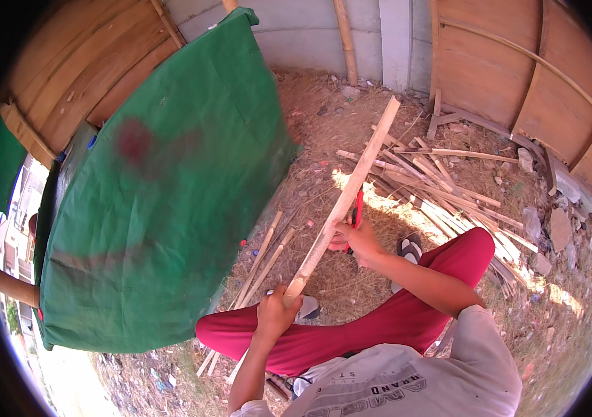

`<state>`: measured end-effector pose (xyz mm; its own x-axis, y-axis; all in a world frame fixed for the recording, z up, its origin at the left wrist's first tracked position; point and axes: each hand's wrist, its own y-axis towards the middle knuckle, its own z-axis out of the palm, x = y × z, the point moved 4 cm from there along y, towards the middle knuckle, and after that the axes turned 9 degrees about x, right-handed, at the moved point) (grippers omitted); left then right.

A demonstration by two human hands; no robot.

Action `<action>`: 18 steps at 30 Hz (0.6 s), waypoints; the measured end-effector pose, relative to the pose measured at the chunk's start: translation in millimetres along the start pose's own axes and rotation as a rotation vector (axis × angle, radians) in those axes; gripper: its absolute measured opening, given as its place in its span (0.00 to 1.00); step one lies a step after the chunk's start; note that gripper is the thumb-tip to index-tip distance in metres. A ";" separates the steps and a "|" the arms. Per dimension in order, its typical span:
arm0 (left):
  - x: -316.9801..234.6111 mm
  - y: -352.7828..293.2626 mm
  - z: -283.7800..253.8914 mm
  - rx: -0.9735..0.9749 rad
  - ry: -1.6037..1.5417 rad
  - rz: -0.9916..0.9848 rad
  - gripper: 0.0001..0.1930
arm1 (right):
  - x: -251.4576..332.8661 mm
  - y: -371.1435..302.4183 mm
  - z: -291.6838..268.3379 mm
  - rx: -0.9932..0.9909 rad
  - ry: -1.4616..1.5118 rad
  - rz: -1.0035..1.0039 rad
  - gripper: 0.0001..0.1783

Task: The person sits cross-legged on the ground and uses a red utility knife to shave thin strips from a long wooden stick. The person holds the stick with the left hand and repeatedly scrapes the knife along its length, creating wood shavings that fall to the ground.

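Note:
A long pale bamboo slat [341, 210] slants across the view, its far end raised up and to the right. My left hand [277, 314] is wrapped round its near end, just over my left knee. My right hand [362, 243] is closed beside the slat's middle, gripping a slim red and black cutter [359, 207] that stands up against the slat's right edge. Its blade cannot be made out, and part of the cutter is hidden by my fingers.
Several split bamboo strips [442, 187] lie piled at the right; a few more strips [265, 257] lie at the left by my knee. A green tarp sheet [164, 208] hangs along the left. Wooden panels [490, 76] and rubble [560, 229] edge the right side.

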<state>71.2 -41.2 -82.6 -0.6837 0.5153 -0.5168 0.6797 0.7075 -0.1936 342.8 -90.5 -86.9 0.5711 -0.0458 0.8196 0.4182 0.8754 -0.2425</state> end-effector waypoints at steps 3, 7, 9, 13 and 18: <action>2.6 -4.4 6.8 -0.007 -0.152 -0.037 0.21 | 3.0 2.1 -20.2 -0.079 -0.193 0.032 0.17; 11.6 -14.0 21.1 0.010 -0.394 -0.152 0.20 | -7.3 17.5 -77.3 -0.148 -0.875 -0.179 0.23; 38.1 -22.4 41.1 0.049 -0.519 -0.244 0.19 | 8.0 -2.4 -48.0 -0.062 -1.066 -0.221 0.23; 28.4 -13.5 45.4 0.066 -0.630 -0.215 0.16 | 18.8 -18.9 -26.2 0.069 -1.183 -0.255 0.22; 7.8 0.6 45.8 0.049 -0.684 -0.224 0.16 | -3.5 -22.8 -23.2 0.262 -1.304 -0.405 0.20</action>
<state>78.5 -58.9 -124.9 -0.4993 -0.0692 -0.8636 0.5650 0.7297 -0.3851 347.7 -121.4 -96.3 -0.6814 0.0353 0.7310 0.1684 0.9796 0.1096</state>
